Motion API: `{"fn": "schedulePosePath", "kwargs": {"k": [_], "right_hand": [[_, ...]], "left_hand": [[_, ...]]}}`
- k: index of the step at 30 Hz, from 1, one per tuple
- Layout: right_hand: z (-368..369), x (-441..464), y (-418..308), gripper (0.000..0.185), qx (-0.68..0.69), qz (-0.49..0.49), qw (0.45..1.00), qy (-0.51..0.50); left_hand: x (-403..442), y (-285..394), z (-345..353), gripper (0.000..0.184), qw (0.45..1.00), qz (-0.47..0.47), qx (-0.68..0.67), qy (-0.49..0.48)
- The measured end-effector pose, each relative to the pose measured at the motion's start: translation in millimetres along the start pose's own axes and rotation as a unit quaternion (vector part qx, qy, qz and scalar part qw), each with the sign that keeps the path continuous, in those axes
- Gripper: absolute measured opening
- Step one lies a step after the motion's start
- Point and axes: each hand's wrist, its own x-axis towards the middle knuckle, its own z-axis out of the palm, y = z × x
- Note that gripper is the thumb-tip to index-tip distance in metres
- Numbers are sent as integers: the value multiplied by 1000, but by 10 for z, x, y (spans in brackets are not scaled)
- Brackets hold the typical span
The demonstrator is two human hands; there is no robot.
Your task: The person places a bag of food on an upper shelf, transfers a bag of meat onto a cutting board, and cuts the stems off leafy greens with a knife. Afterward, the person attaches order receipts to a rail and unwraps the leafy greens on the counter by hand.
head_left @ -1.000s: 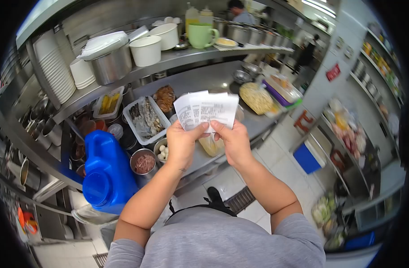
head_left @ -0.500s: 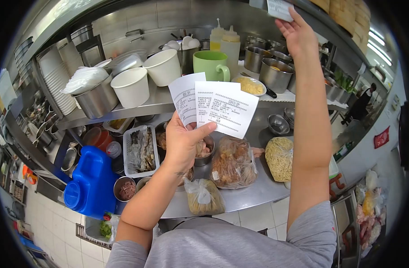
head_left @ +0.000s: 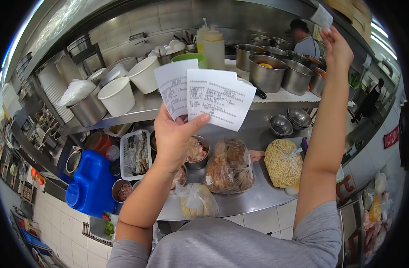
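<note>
My left hand (head_left: 175, 134) is closed on a fan of printed order slips (head_left: 220, 98), its thumb pressed across the front. The slips overlap, and small print covers them. My right hand (head_left: 337, 50) is raised at the upper right by the overhead shelf (head_left: 240, 5). Its fingertips pinch the lower edge of another paper slip (head_left: 322, 17), which is slightly blurred. Behind the slips in my left hand, a green mug (head_left: 189, 57) is mostly hidden.
White tubs (head_left: 117, 96) and metal pots (head_left: 267, 73) line the middle shelf. On the counter below are a blue jug (head_left: 90, 183), a basket of shrimp (head_left: 136, 154), bagged meat (head_left: 231, 165) and bagged noodles (head_left: 282, 163). Behind the pots is another person (head_left: 306, 43).
My right hand and its slip have moved right along the overhead shelf. My left hand has shifted slightly left and up with its slips. Another person has come into view behind the pots.
</note>
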Motion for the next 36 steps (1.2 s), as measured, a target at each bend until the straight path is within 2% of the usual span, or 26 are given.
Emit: {"fn": "schedulePosePath", "kwargs": {"k": [3, 7, 9, 11, 13, 15, 16, 19, 20, 21, 23, 24, 25, 27, 28, 29, 30, 31, 32, 33, 35, 36], "right_hand": [[112, 173, -119, 23, -31, 34, 999, -20], [-36, 32, -133, 23, -20, -20, 999, -20], [-170, -45, -49, 27, -84, -31, 996, -24], [-242, -137, -21, 28, -102, 26, 994, -24], [-319, -45, 34, 26, -113, 32, 993, -1], [-146, -87, -131, 24, -136, -13, 990, 28], [-51, -67, -219, 23, -180, -1, 983, 29], [252, -2, -245, 22, -157, -21, 986, 50], [266, 84, -134, 14, -138, -46, 989, 38], [243, 85, -82, 14, -136, -46, 989, 36], [235, 104, -40, 24, -350, -141, 925, 45], [272, -98, -115, 36, -478, -236, 836, 131], [256, -206, -153, 44, -395, -228, 886, 87], [343, -620, -299, 59, -174, -116, 977, -47], [469, -968, -397, 66, -37, -10, 990, -135], [484, -1137, -391, 71, 45, 101, 963, -246], [594, -1286, -338, 65, 51, 136, 952, -269], [660, -1307, -181, 57, 68, 94, 958, -261], [690, -1266, -113, 52, 23, 64, 972, -223], [716, -1201, -73, 48, -22, 34, 982, -184], [650, -1016, -42, 43, -46, 57, 984, -164], [618, -940, -43, 39, -69, 84, 983, -146]], "left_hand": [[96, 27, 170, 49, 1000, 22, 12, -6], [191, 1, 293, 49, 999, 42, 12, -22], [214, 20, 338, 49, 999, 47, 8, -17], [210, 10, 291, 49, 998, 55, 15, -12], [237, 5, 364, 49, 998, 66, 9, -21], [221, 42, 429, 49, 999, 50, 11, -10], [248, 20, 456, 50, 999, 52, 11, -8], [417, -13, 571, 50, 998, 59, -1, -26], [475, -12, 612, 50, 998, 61, -1, -25], [533, -9, 654, 49, 998, 56, -12, -31], [639, 40, 714, 48, 997, 57, -24, -37], [682, 83, 742, 46, 998, 50, -26, -42], [729, 116, 767, 45, 998, 41, -28, -48], [887, 167, 837, 44, 996, 65, -28, -61], [982, 195, 889, 43, 993, 86, -28, -74], [1075, 216, 967, 43, 993, 90, -30, -76], [1164, 228, 1065, 43, 992, 87, -26, -89], [1247, 235, 1155, 43, 991, 81, -19, -103], [1327, 237, 1232, 34, 988, 85, 8, -131], [1392, 249, 1291, 34, 987, 86, 8, -135], [1477, 278, 1365, 29, 988, -59, -28, -143], [1485, 288, 1372, 35, 985, -72, -2, -159]]}}
